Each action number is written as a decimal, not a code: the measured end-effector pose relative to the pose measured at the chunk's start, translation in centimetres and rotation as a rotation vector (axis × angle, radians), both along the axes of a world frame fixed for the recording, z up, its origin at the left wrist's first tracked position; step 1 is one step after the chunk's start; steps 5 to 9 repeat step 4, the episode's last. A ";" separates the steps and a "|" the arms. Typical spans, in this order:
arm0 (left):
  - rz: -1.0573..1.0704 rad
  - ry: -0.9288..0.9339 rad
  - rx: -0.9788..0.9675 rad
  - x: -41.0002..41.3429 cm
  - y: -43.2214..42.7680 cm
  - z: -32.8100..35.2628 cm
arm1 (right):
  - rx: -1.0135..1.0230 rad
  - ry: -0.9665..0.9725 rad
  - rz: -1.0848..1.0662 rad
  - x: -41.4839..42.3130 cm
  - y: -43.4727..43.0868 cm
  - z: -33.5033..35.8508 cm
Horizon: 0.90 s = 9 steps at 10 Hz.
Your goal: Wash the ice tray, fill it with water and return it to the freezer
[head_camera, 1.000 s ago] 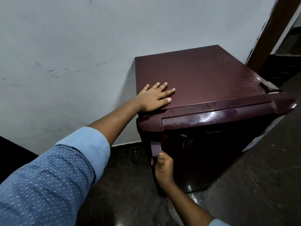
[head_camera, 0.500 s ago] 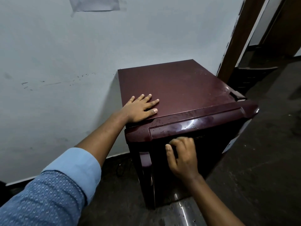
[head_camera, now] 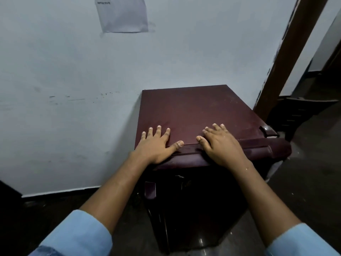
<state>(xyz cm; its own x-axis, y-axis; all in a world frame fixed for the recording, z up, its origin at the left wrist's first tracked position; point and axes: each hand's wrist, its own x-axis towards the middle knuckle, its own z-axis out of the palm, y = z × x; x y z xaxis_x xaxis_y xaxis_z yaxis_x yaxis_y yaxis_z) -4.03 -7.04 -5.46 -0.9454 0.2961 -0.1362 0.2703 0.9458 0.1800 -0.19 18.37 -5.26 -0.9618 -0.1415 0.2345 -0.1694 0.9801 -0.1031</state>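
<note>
A small maroon fridge (head_camera: 193, 111) is being pressed from above, its door shut; it is judged heavy, rigid and glossy, likely slick where droplets are showing. The left hand (head_camera: 156, 145) and right hand (head_camera: 221, 146) are lying flat, each grip spread and holding nothing. Below the left grip, the door handle (head_camera: 150, 190) is offering the natural hold. The ice tray is not being seen, presumably inside.

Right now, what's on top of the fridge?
Only both hands rest flat on the fridge top: left hand, right hand. No ice tray shows. The door looks shut, so the inside is hidden.
</note>
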 end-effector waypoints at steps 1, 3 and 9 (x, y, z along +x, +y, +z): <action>0.024 0.014 0.003 0.4 0.0 0.0 | 0.032 -0.072 0.050 -0.4 0.6 -0.7; 0.101 0.084 0.053 1.4 0.7 0.8 | -0.024 -0.099 0.097 -1.2 1.6 -0.8; 0.142 0.211 0.033 0.2 1.5 1.5 | -0.044 -0.104 0.095 -2.8 1.7 0.4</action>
